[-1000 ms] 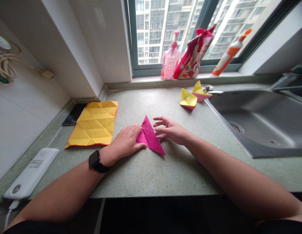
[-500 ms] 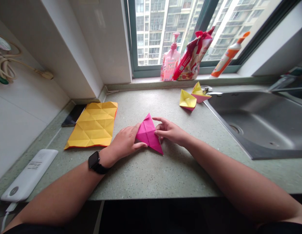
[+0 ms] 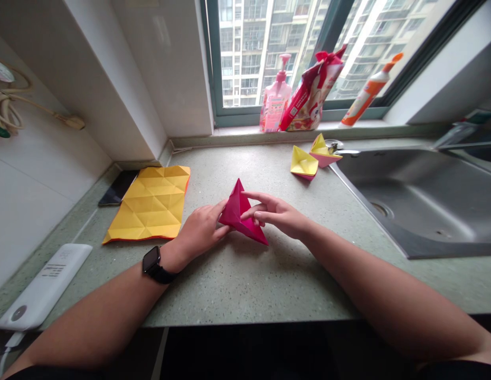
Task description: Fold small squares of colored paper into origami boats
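In the middle of the counter lies a folded magenta origami paper point(image 3: 238, 211), opened up, with a darker, shaded surface toward me. My left hand point(image 3: 201, 224) grips its left corner between thumb and fingers. Over its right side reaches my right hand point(image 3: 279, 214); the index finger is stretched out near the upper flap and another fingertip touches the paper's middle. Its fingers are apart. Two finished-looking yellow-and-pink folded pieces, a nearer one point(image 3: 304, 163) and a farther one point(image 3: 322, 150), stand by the sink corner.
Creased yellow sheets point(image 3: 150, 203) lie at left, partly over a dark phone point(image 3: 117, 189). A white power bank point(image 3: 43, 285) with a cable is at the front left. The steel sink point(image 3: 407, 200) is right. A pump bottle point(image 3: 276, 105), red packet point(image 3: 312, 95) and orange-white bottle point(image 3: 366, 97) line the sill.
The magenta paper has gone from lying flat to standing open in a raised shape. My right fingers have moved left onto it, and my left thumb has drawn back to its edge.
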Demonstrator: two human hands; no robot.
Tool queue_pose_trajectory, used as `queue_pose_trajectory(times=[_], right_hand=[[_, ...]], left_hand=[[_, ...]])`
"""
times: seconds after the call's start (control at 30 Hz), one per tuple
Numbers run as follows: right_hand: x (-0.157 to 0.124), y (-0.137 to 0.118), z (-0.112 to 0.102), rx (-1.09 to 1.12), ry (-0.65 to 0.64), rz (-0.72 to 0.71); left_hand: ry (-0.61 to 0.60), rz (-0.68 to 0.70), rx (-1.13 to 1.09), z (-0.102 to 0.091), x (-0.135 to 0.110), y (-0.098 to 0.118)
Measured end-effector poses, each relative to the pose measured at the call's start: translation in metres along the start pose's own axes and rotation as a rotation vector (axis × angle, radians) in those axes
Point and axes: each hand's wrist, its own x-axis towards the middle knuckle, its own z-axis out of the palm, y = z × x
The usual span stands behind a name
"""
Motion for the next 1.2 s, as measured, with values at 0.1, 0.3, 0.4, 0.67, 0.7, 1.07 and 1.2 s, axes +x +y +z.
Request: queue_pose_trajectory(times=[0.1,0.3,0.4,0.67,0.7,1.07,1.2], right_hand=[[-0.001,-0.001,0.0,0.032,-0.021,0.011],[-0.001,-0.006,0.005,-0.035,0.025,-0.062],[0.001,-0.007,0.003,-0.137,0.194,-0.163],[0.006,-0.003,-0.006,-0.149,0.468,-0.159],[0.006,-0.003,-0.006,-0.148,0.443,-0.15],[0.008,0.006,-0.001,-0.261,0.167,-0.119],[0.009,0.003,-0.003,-0.281,0.192,-0.153]], left_hand=[[-0.024,0.004,0.004,0.0,0.0,0.0],[-0.061,0.045,-0.04,0.0,0.001,-0.001],[-0.071,0.075,-0.024,-0.001,0.002,-0.001],[0.073,0.043,-0.041,-0.004,0.001,-0.003],[0.107,0.032,-0.057,-0.004,0.001,-0.003],[0.142,0.023,-0.383,-0.006,0.005,0.004],[0.216,-0.016,-0.366,-0.005,0.001,0.004]])
